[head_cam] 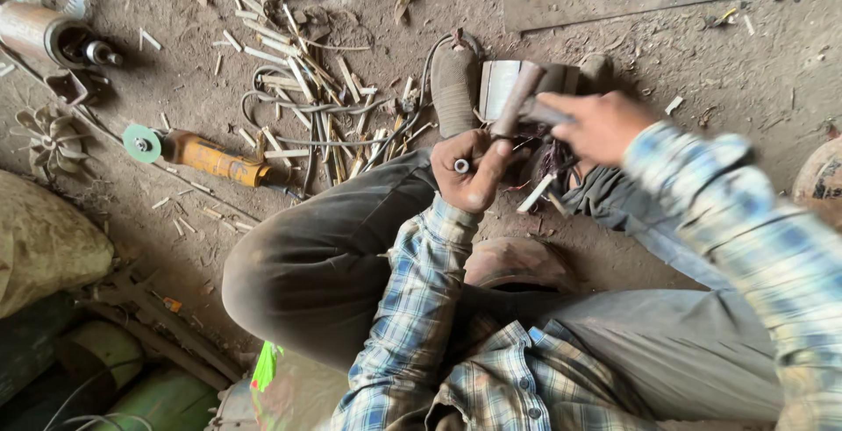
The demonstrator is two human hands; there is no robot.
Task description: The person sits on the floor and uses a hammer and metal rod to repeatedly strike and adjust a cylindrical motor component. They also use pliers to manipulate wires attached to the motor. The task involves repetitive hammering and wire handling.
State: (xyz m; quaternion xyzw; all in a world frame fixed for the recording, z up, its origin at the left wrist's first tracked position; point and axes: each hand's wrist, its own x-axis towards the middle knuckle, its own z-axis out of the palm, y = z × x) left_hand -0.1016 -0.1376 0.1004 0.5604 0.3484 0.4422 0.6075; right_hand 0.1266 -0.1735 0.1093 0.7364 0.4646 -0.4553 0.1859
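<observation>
No labels, signs or screens can be seen in this view. The only thing that is like a package is a bulging pale tan cloth sack (pixel 44 238) at the left edge of the picture. It lies on the dirt floor (pixel 667 54) and has a rounded, lumpy shape. Its colour is dull beige with some darker dirty spots. Whether it is tied or open, I cannot tell.

The right hand (pixel 598 124) in its blue checked sleeve is motion-blurred, its grip unreadable; what lies beneath it stays hidden. A grey metal cylinder (pixel 39 32), far left, is cut by the edge
</observation>
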